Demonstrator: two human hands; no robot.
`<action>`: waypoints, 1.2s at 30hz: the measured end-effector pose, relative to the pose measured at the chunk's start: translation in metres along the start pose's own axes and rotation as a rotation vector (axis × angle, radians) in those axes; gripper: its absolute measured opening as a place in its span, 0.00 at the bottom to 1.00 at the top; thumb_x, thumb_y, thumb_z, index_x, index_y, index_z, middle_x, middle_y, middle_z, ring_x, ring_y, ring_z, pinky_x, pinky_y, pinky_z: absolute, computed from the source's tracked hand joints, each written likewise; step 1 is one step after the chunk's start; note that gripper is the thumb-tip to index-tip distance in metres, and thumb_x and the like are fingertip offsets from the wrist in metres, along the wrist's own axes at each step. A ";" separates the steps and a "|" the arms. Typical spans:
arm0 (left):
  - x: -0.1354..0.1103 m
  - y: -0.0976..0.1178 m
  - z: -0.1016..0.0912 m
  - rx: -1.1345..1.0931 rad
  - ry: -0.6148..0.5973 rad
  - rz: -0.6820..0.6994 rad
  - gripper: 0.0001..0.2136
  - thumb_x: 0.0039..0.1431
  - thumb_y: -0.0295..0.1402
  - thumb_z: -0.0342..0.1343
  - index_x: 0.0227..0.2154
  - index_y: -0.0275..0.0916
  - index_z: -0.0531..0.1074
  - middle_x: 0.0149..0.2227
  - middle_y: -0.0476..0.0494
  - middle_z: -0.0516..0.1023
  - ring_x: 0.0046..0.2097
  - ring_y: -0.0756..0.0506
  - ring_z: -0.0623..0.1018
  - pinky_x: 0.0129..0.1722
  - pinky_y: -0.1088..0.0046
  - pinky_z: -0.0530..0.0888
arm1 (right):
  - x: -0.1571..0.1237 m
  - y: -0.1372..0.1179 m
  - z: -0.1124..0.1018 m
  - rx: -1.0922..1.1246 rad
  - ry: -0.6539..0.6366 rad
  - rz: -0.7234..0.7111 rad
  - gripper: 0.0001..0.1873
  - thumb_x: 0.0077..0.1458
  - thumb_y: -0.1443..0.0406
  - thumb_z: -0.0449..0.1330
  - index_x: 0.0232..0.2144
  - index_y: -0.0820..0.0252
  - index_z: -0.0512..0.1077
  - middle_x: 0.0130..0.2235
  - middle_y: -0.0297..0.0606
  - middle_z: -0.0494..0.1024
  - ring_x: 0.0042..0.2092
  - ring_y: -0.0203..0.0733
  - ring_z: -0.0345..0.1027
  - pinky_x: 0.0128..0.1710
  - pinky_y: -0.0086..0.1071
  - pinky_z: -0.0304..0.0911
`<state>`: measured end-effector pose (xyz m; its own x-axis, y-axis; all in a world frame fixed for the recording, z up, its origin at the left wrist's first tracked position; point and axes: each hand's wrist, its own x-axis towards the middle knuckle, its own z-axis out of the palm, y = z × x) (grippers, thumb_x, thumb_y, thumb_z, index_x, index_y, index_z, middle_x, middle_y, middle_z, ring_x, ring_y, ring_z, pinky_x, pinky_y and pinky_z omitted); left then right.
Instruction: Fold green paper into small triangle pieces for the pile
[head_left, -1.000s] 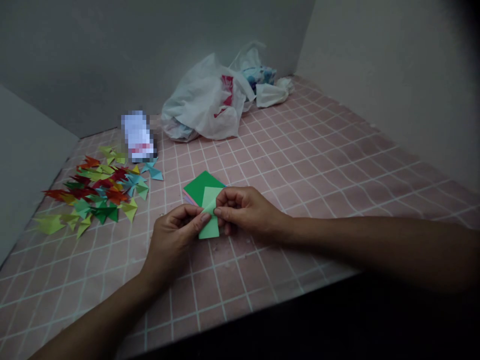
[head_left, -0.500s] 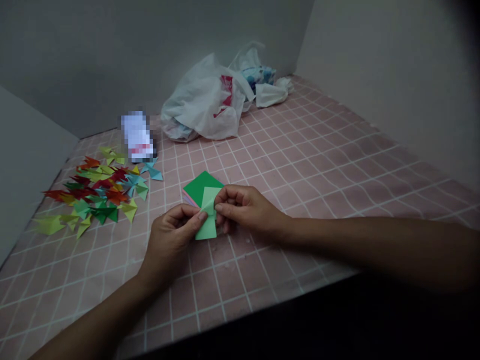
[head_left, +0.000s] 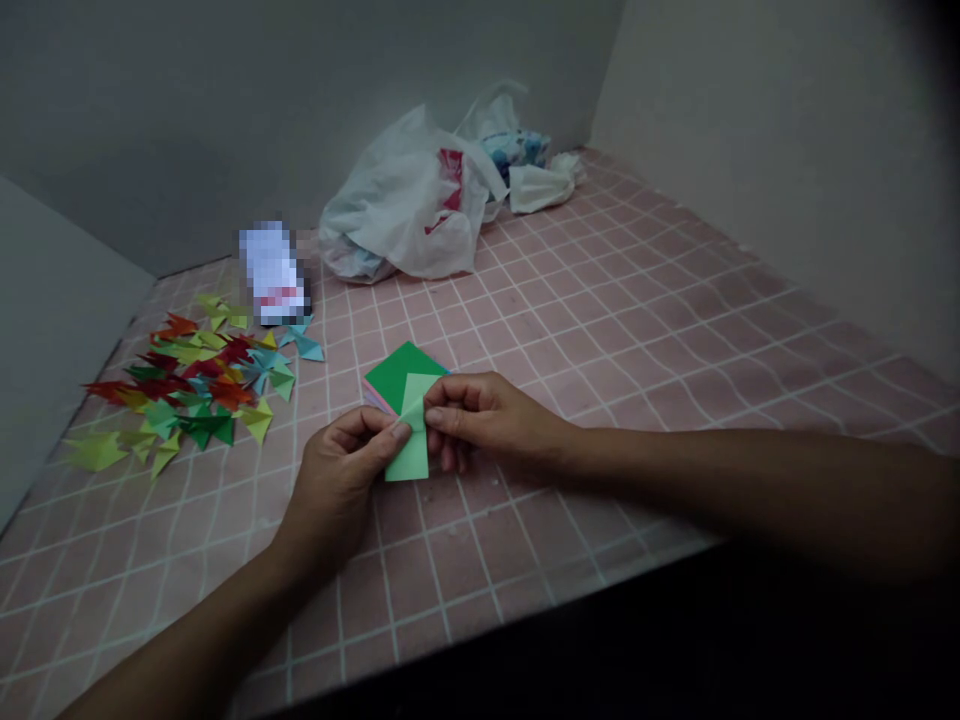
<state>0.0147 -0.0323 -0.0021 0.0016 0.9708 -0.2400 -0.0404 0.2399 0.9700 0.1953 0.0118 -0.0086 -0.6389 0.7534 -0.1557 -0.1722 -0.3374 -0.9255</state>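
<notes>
With the clock centred on the held paper and 12 pointing away from the person, the desk (head_left: 637,330), under its pink gridded cover, spreads all around. A white plastic bag (head_left: 397,215) slumps far off at 12 o'clock. The scattered folded paper pieces (head_left: 206,380), in reds, greens, yellows and blues, lie well apart, between 9 and 10 o'clock. The left hand (head_left: 341,465) comes in from 8 o'clock, its thumb and fingers pinched on the paper; the right hand (head_left: 499,420) comes in from 3 o'clock, fingertips closed narrowly on the opposite edge. A phone (head_left: 274,270) with a blurred screen lies between 10 and 11. The paper stack (head_left: 401,370), green on top, sits just beyond at 12.

Smallest is the light green paper (head_left: 409,462) between the two hands. Its long axis runs from just past 12 to just past 6, crosswise to the hands' line. Neither hand is nearer: both touch it around mid-length, where a crease seems to cross. Whether its lower end meets the desk, I cannot tell.
</notes>
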 end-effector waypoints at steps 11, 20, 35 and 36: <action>0.000 0.000 -0.004 0.105 0.012 -0.005 0.11 0.51 0.38 0.68 0.24 0.38 0.75 0.24 0.51 0.73 0.28 0.52 0.69 0.29 0.77 0.64 | -0.002 0.000 0.003 -0.064 -0.008 0.024 0.10 0.61 0.73 0.54 0.27 0.61 0.66 0.22 0.29 0.74 0.21 0.30 0.68 0.21 0.23 0.63; -0.002 0.004 0.000 0.213 -0.006 0.063 0.11 0.51 0.38 0.67 0.23 0.38 0.73 0.24 0.51 0.72 0.28 0.52 0.69 0.27 0.77 0.64 | -0.002 0.001 0.001 -0.081 -0.072 -0.054 0.08 0.60 0.63 0.61 0.31 0.61 0.67 0.22 0.28 0.72 0.22 0.30 0.68 0.21 0.22 0.63; -0.001 0.000 -0.007 0.065 -0.003 0.096 0.09 0.53 0.34 0.67 0.38 0.43 0.79 0.33 0.50 0.80 0.34 0.51 0.78 0.34 0.79 0.74 | 0.000 0.002 -0.005 0.027 0.096 -0.031 0.07 0.59 0.67 0.60 0.28 0.61 0.69 0.20 0.29 0.73 0.22 0.30 0.67 0.23 0.22 0.62; -0.001 0.001 -0.007 0.067 0.006 0.100 0.08 0.53 0.34 0.68 0.37 0.42 0.79 0.33 0.50 0.79 0.33 0.51 0.77 0.33 0.79 0.74 | 0.000 0.002 -0.005 0.025 0.092 -0.028 0.07 0.59 0.66 0.60 0.28 0.62 0.70 0.20 0.29 0.73 0.22 0.29 0.67 0.23 0.22 0.62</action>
<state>0.0074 -0.0331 -0.0015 -0.0055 0.9899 -0.1415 0.0267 0.1416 0.9896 0.1987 0.0137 -0.0119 -0.5618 0.8113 -0.1619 -0.2086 -0.3283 -0.9213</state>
